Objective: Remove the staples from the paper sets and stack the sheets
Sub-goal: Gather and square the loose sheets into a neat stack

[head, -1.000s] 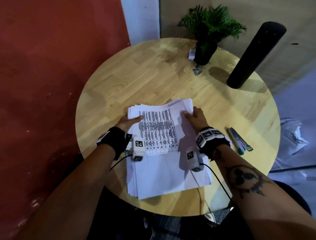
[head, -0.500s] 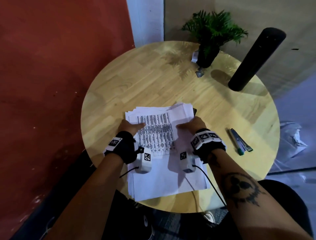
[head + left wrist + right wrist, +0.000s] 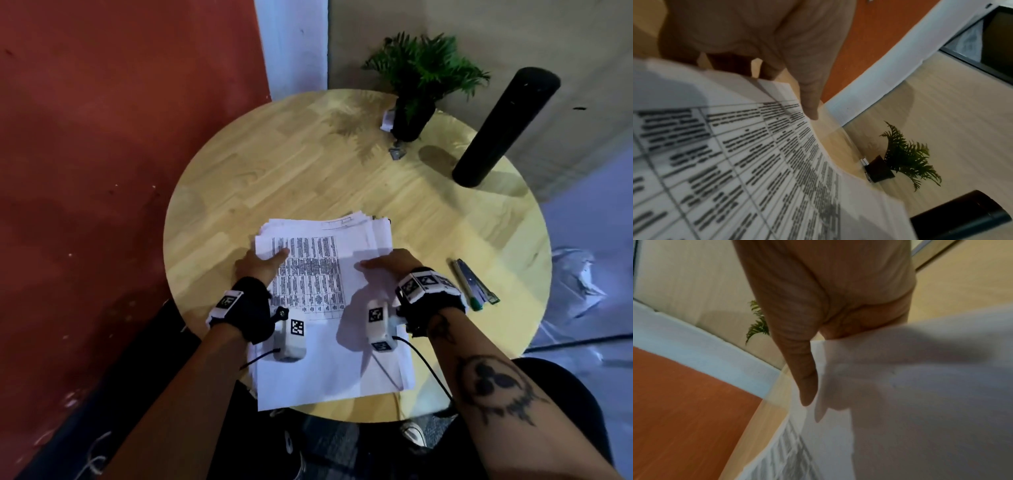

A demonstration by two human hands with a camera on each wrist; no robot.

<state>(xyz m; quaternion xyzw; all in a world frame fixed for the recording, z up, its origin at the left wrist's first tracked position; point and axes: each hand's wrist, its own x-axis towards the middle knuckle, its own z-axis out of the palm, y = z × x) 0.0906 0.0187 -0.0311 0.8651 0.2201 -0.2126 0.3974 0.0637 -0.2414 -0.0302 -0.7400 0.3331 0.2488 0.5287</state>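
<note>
A stack of white sheets (image 3: pixel 325 356) lies on the round wooden table (image 3: pixel 308 164), its near end hanging over the table's edge. The top sheet carries a printed table. My left hand (image 3: pixel 263 265) grips the stack's left edge, thumb on top. My right hand (image 3: pixel 385 262) grips the right edge the same way. In the left wrist view the thumb (image 3: pixel 809 104) presses the printed sheet (image 3: pixel 735 162). In the right wrist view the thumb (image 3: pixel 804 381) lies on the paper (image 3: pixel 920 402), and the fingers show as shadows beneath it. No staple is visible.
A green-tipped pen and a flat metal tool (image 3: pixel 474 284) lie on the table right of my right hand. A potted fern (image 3: pixel 421 78) and a tall black cylinder (image 3: pixel 503 126) stand at the far side, with a small metal clip (image 3: pixel 395 152) by the pot. Red wall on the left.
My right hand has turned from lying flat on the top sheet to gripping the stack's right edge. Both hands sit slightly nearer to me, and the sheets look more squared.
</note>
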